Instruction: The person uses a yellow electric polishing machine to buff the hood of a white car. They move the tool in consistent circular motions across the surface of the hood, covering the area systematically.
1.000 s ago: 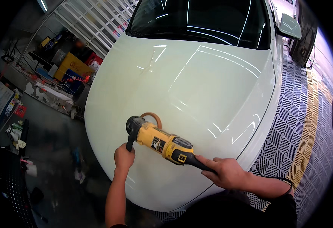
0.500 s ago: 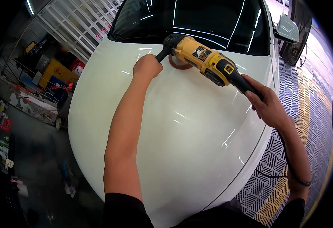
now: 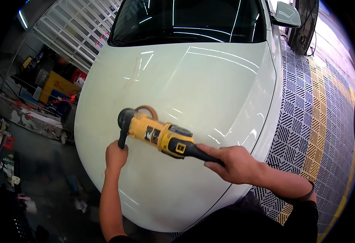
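Observation:
A yellow-and-black car polisher (image 3: 155, 133) lies across the white car hood (image 3: 185, 89), its brown round pad (image 3: 148, 109) showing behind the tool's head, over the paint. My left hand (image 3: 116, 154) is closed around the black side handle at the head end. Around the black rear grip, my right hand (image 3: 236, 164) is wrapped, its thumb along the top. Faint brownish streaks mark the hood at the upper left. Whether the pad lies flat or tilted on the paint I cannot tell.
Beyond the hood is the dark windshield (image 3: 189, 22), with a side mirror (image 3: 286, 15) at the right. Patterned grey-and-yellow floor tiles (image 3: 317, 121) run along the right. A cluttered cart (image 3: 36, 113) and a white slatted gate (image 3: 78, 30) stand on the left.
Both hands have drawn the polisher nearer and to the left, from close to the windshield to the middle of the hood. The view has also shifted slightly. Both grips are kept.

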A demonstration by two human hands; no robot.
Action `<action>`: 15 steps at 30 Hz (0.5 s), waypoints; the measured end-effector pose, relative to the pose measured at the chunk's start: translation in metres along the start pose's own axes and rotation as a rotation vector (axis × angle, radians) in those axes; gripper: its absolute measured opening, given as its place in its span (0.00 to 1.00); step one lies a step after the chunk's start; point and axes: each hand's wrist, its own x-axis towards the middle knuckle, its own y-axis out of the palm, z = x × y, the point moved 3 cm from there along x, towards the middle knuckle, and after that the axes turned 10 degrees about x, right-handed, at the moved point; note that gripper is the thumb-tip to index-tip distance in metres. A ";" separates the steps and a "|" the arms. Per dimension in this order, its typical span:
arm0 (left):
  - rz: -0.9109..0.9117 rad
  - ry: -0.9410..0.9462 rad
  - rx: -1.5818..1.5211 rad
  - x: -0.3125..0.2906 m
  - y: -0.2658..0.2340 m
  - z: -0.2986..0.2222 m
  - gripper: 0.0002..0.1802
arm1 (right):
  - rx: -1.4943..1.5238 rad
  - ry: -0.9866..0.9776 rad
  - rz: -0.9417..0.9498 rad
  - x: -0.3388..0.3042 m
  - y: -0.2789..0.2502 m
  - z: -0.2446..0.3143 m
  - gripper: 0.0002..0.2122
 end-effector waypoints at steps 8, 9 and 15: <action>0.003 -0.273 -0.026 -0.203 0.033 0.116 0.11 | 0.041 -0.108 0.344 -0.034 0.083 -0.002 0.29; 0.014 -0.267 -0.031 -0.208 0.031 0.099 0.11 | 0.040 -0.066 0.356 -0.044 0.073 -0.005 0.29; 0.014 -0.061 -0.049 -0.126 0.012 -0.023 0.11 | 0.007 0.059 0.145 -0.100 -0.004 -0.017 0.32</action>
